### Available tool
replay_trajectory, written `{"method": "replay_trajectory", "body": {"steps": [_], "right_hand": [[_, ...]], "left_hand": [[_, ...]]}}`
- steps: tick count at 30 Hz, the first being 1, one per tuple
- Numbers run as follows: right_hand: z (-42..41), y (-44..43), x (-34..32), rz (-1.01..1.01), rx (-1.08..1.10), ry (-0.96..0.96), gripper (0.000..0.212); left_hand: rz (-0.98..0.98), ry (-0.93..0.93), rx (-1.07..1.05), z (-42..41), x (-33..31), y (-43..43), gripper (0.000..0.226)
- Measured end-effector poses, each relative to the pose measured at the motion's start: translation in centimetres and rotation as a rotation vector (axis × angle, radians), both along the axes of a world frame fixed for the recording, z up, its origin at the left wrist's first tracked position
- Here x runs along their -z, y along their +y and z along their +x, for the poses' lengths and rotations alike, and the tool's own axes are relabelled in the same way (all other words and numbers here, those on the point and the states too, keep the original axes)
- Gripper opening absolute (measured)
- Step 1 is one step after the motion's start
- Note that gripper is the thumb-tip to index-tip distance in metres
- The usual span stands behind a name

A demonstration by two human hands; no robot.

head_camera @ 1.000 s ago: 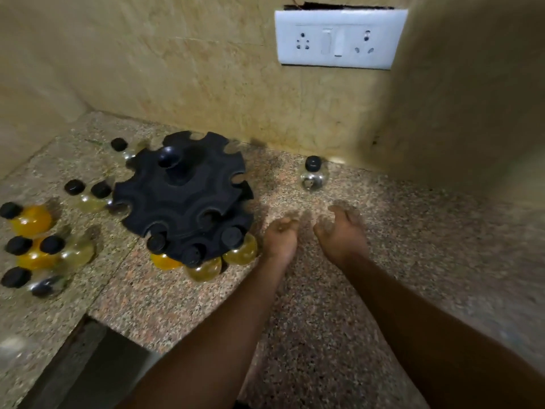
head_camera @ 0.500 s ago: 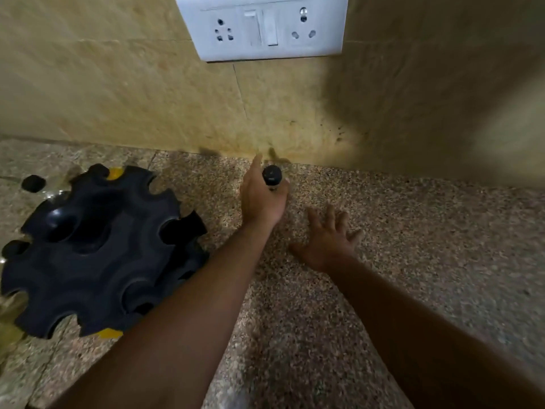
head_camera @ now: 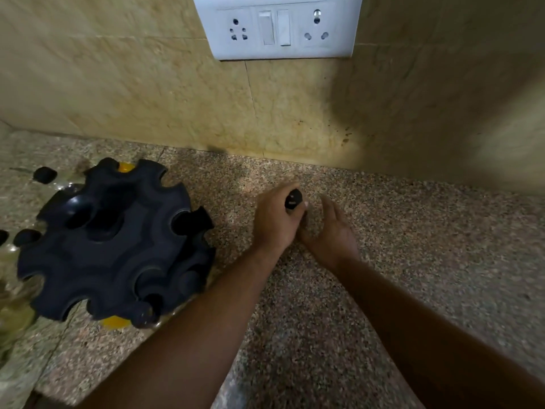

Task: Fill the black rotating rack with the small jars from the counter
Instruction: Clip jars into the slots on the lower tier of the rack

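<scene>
The black rotating rack [head_camera: 112,246] stands on the speckled counter at the left, with jars of yellow contents hanging at its front edge [head_camera: 115,321] and back edge [head_camera: 124,167]. My left hand [head_camera: 274,222] is wrapped around a small jar; only its black cap [head_camera: 293,198] shows above my fingers. My right hand [head_camera: 330,231] rests beside it, touching the left hand, fingers slightly spread and curled, holding nothing. Both hands are to the right of the rack, apart from it.
More black-capped jars [head_camera: 44,175] stand on the counter left of and behind the rack, another [head_camera: 26,237] at the far left. A beige tiled wall with a white socket plate [head_camera: 280,28] rises behind. The counter's front edge [head_camera: 53,399] is at bottom left.
My left hand closed on the jar near the wall and drew it back toward me. My right hand moved up against the left hand. The camera shifted right and closer.
</scene>
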State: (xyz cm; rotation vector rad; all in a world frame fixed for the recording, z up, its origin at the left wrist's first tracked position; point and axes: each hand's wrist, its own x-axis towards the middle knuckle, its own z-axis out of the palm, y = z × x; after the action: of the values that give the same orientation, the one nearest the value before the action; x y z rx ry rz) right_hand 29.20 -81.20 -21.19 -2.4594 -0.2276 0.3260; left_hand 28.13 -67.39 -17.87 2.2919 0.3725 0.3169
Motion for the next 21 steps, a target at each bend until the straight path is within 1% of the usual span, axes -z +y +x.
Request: {"method": "replay_trajectory", "body": {"steps": [2, 4, 6, 8, 10, 14, 16, 17, 18, 21], "right_hand": [[-0.5, 0.3, -0.5, 0.155, -0.042, -0.11, 0.075], [-1.3, 0.8, -1.5, 0.256, -0.073, -0.191, 0.056], [-1.9, 1.1, -2.1, 0.296, -0.062, -0.225, 0.043], [-2.9, 1.4, -3.1, 0.297, -0.055, -0.231, 0.038], [-3.9, 1.7, -4.1, 0.289, -0.059, -0.217, 0.035], [-5.5, 2.1, -4.9, 0.275, -0.089, -0.163, 0.046], [-6.4, 2.5, -5.1, 0.304, -0.124, -0.163, 0.05], [-7.0, 3.0, -5.4, 0.308, -0.142, -0.16, 0.052], [-7.5, 3.5, -5.7, 0.298, -0.156, -0.161, 0.054], [-9.2, 4.9, -5.9, 0.29, -0.213, -0.122, 0.055]], "left_hand": [[0.021, -0.04, -0.002, -1.6, -0.4, -0.7, 0.05], [0.032, -0.091, 0.007, -3.3, -1.3, -1.2, 0.051], [-0.034, -0.091, 0.034, -4.5, -1.5, -1.6, 0.054], [-0.153, -0.045, -0.007, -5.6, -1.9, -1.2, 0.061], [-0.395, -0.005, -0.164, -7.0, -2.4, -0.7, 0.064], [-1.067, 0.023, -0.58, -9.8, -2.5, 0.6, 0.038], [-1.297, 0.022, -0.694, -11.4, -2.3, 1.2, 0.033], [-1.362, 0.012, -0.729, -12.5, -2.1, 1.4, 0.036], [-1.386, 0.001, -0.753, -13.4, -2.1, 1.4, 0.039], [-1.35, -0.042, -0.834, -15.6, -2.2, 1.3, 0.042]]}}
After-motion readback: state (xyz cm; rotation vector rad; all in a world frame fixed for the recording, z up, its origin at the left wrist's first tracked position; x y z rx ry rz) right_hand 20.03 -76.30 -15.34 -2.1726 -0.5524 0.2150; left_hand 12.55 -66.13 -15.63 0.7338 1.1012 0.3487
